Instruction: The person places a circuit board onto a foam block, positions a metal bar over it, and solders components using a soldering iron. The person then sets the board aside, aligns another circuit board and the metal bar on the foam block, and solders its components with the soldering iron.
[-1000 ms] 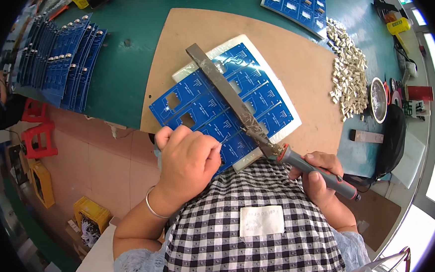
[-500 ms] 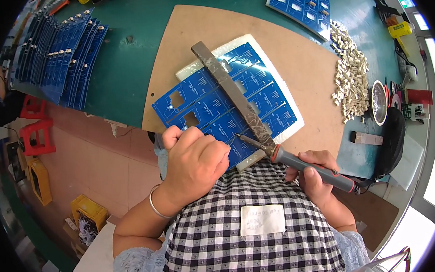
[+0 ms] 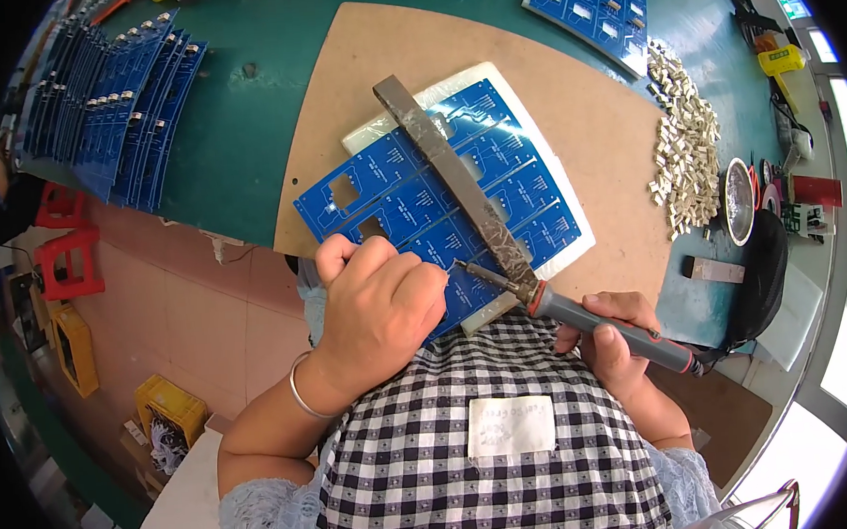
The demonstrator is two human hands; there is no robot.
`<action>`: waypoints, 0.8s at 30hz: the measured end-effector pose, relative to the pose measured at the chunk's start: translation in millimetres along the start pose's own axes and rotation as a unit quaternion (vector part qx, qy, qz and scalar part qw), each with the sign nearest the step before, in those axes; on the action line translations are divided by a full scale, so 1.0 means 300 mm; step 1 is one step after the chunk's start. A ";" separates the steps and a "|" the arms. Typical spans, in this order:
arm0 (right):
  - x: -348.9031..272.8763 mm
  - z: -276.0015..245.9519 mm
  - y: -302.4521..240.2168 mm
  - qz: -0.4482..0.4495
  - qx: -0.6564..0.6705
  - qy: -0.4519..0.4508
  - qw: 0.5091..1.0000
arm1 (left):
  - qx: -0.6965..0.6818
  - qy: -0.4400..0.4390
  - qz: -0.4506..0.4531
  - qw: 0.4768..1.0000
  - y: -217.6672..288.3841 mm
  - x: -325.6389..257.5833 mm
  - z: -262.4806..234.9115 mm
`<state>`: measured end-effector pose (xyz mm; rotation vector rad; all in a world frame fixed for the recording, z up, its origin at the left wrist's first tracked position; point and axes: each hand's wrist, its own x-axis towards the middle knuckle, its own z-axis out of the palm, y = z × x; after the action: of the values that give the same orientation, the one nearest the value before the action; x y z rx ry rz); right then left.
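While bent over the work: left hand point(image 3: 379, 301), curled into a loose fist, knuckles up, wrist cocked, thin bangle on the wrist; fingers point(image 3: 425, 282) drawn together, pinched at the near edge of the blue circuit panel point(image 3: 439, 200); whatever is pinched too small to tell. Forearm entering from the lower left, bare to a lace-edged sleeve.

Right hand point(image 3: 614, 335), palm toward the body, fingers point(image 3: 629, 302) wrapped and clamped round the grey handle of the soldering iron point(image 3: 582, 313); iron angled up and leftward, metal tip meeting the panel just beside the left fingertips. Cord end of the handle projecting past the right of the grasp.

Blue circuit panel: flat on a white tray point(image 3: 562, 222), directly ahead of both sets of fingers, two rectangular cut-outs at its left part. Grey metal bar point(image 3: 457, 180) laid diagonally across it, near end touching the iron close to its orange collar.

Tray on a tan board point(image 3: 589, 109), board on the green counter point(image 3: 241, 130).

Beyond and right of the right fingers: heap of small pale components point(image 3: 684, 156), round metal tin point(image 3: 738, 202), black pouch point(image 3: 765, 268). Far beyond and left of the left fingers: rows of upright blue boards point(image 3: 114, 114). Far ahead: another blue panel point(image 3: 587, 2). Below both hands: checked apron point(image 3: 474, 455) with a white patch.
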<state>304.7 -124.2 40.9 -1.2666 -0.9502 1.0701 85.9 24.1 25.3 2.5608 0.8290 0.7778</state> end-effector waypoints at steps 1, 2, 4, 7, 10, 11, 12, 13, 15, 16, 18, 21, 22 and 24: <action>-0.001 0.002 0.001 0.001 -0.001 0.000 1.000 | 0.001 0.001 0.002 1.000 -0.001 0.001 0.001; -0.001 0.007 0.001 -0.002 0.002 0.009 1.000 | 0.001 0.001 0.001 1.000 -0.002 0.000 0.001; -0.002 0.009 0.001 -0.004 0.005 0.019 1.000 | 0.001 -0.001 0.001 1.000 -0.002 -0.002 -0.001; 0.003 0.008 0.004 0.002 0.000 0.001 1.000 | 0.000 -0.001 -0.005 1.000 -0.005 -0.003 -0.002; 0.003 0.010 0.006 0.004 0.003 0.002 1.000 | 0.003 -0.009 -0.003 1.000 -0.005 0.003 -0.001; 0.005 0.010 0.006 0.003 -0.004 -0.002 1.000 | 0.003 -0.009 -0.003 1.000 -0.007 0.004 0.000; 0.006 0.009 0.006 0.001 -0.011 -0.006 1.000 | 0.008 0.000 -0.003 1.000 -0.009 0.006 0.002; 0.004 0.008 0.006 0.001 -0.012 -0.007 1.000 | 0.012 0.008 -0.004 1.000 -0.011 0.008 0.003; -0.009 0.003 0.001 0.021 0.007 0.001 1.000 | 0.019 0.013 -0.010 1.000 -0.016 0.018 -0.021; -0.007 -0.003 -0.001 0.021 0.006 0.002 1.000 | 0.026 0.018 -0.017 0.999 -0.019 0.023 -0.036; 0.008 -0.013 0.002 -0.045 -0.019 -0.009 0.999 | 0.024 0.028 -0.031 0.999 -0.024 0.027 -0.059; 0.034 0.000 -0.015 -0.085 0.047 -0.021 0.995 | 0.015 0.032 -0.039 0.999 -0.030 0.019 -0.069; 0.037 0.008 -0.026 -0.078 0.078 -0.019 0.994 | -0.014 0.032 -0.054 0.998 -0.017 0.024 -0.069; 0.026 -0.003 -0.035 -0.068 0.075 -0.025 0.995 | -0.045 0.035 -0.067 0.996 -0.011 0.021 -0.064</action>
<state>308.5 -116.9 51.1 -1.0420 -0.9599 1.0501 77.4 33.4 41.7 2.3848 0.9542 0.8475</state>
